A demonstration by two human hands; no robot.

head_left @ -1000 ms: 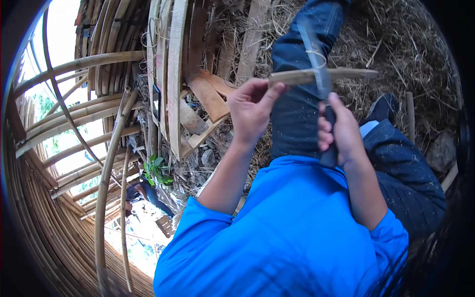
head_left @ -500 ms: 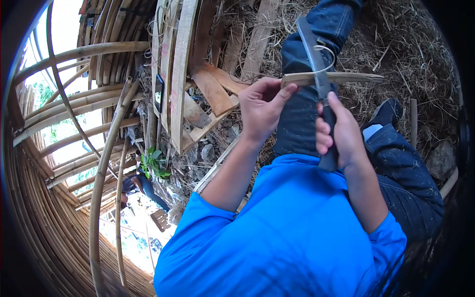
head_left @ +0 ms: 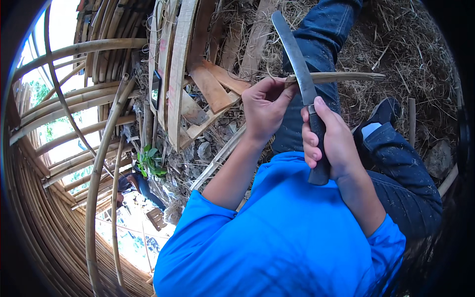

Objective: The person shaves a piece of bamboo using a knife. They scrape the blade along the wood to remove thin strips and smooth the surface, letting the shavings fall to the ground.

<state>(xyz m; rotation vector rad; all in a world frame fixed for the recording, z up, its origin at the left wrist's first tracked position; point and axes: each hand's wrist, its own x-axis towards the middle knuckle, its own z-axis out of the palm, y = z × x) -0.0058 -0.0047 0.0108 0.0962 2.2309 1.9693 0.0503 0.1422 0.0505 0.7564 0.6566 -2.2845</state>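
My left hand pinches the left end of a split wooden stick, which points off to the right above my leg. In my right hand is a large knife, its dark handle wrapped by my fingers. The broad, slightly curved metal blade slants up and to the left. It crosses the stick close to my left fingertips and hides a bit of it there. Whether the edge bites into the wood, I cannot tell.
Wooden planks and short board offcuts lie left of my hands. A phone rests by the planks. Bamboo poles frame the left side, with a person beyond. Straw and a rock are on the right.
The knife has slid leftward along the stick toward my left fingers, its tip swinging left. A thin curled shaving at the blade is no longer there. My left hand stays almost still.
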